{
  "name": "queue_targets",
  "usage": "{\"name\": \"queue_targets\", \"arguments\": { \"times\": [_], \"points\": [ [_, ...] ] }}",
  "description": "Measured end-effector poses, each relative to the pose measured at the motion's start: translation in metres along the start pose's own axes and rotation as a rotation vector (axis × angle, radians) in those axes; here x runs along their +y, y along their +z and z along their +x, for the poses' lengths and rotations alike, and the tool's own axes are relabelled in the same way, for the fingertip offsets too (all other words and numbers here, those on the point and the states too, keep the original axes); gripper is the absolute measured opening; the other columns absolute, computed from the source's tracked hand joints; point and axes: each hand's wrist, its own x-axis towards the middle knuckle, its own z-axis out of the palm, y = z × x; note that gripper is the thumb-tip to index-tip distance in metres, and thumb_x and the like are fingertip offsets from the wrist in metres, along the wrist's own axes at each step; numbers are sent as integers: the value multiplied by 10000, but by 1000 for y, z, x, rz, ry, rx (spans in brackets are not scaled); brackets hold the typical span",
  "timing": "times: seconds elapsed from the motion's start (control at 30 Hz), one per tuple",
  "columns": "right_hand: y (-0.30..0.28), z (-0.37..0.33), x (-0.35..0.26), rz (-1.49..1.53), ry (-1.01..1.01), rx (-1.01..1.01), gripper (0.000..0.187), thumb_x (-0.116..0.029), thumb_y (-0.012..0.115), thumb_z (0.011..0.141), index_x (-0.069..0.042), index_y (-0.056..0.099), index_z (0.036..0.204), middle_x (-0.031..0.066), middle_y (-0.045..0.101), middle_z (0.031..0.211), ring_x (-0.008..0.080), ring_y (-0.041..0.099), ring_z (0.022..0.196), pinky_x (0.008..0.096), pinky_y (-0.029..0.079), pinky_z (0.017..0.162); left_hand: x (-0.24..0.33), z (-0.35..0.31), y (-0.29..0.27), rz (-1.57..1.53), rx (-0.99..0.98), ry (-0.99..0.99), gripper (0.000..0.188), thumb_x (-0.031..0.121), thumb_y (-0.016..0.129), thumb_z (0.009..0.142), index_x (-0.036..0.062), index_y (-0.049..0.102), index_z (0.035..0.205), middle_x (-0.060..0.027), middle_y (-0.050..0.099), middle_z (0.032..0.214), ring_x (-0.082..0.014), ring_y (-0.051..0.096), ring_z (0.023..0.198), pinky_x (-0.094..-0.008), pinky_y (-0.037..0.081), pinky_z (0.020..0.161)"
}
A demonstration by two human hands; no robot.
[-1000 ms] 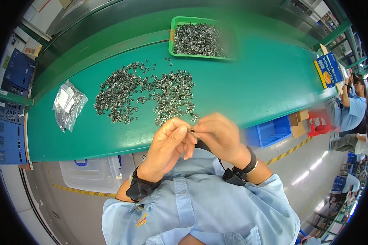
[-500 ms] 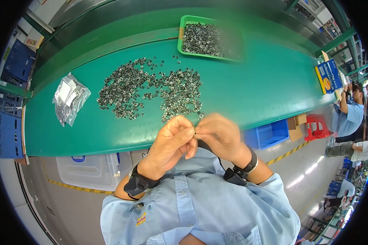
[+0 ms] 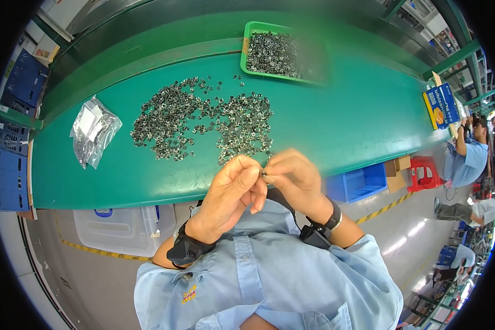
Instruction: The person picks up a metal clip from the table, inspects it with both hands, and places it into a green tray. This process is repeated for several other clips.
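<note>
Close to my body, just off the table's front edge, my left hand and my right hand meet fingertip to fingertip. Pinched between them is a small dark metal part, mostly covered by the fingers. Both hands are closed on it, thumbs against forefingers. Right beyond my fingers lies a loose pile of small shiny metal parts. A larger, darker pile of similar parts spreads to its left, with a few scattered pieces between and behind.
A green tray full of similar parts stands at the back of the green table. A clear plastic bag of parts lies at the left. Blue bin, red stool and clear box stand below. Another person works far right.
My right fingers have shifted slightly around the small part, and a dark bit of it now shows between the fingertips. My left hand stays nearly in place.
</note>
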Motion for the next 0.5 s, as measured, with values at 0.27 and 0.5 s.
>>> {"name": "queue_targets", "arguments": {
  "times": [0.27,0.5],
  "points": [
    [0,2,3,-56,11,43,164,-15,689,766,-63,585,882,63,626,824,192,602,735,298,494,620,-1,8,2,85,-3,52,170,222,489,959,53,475,949,-55,570,723,-120,528,559,-233,406,479],
    [-22,39,5,-300,-45,-1,106,-47,679,784,-53,598,852,62,624,818,184,601,746,294,484,649,5,27,10,162,100,171,156,203,466,964,52,471,1002,-71,565,756,-117,513,548,-236,403,465]
  ]
}}
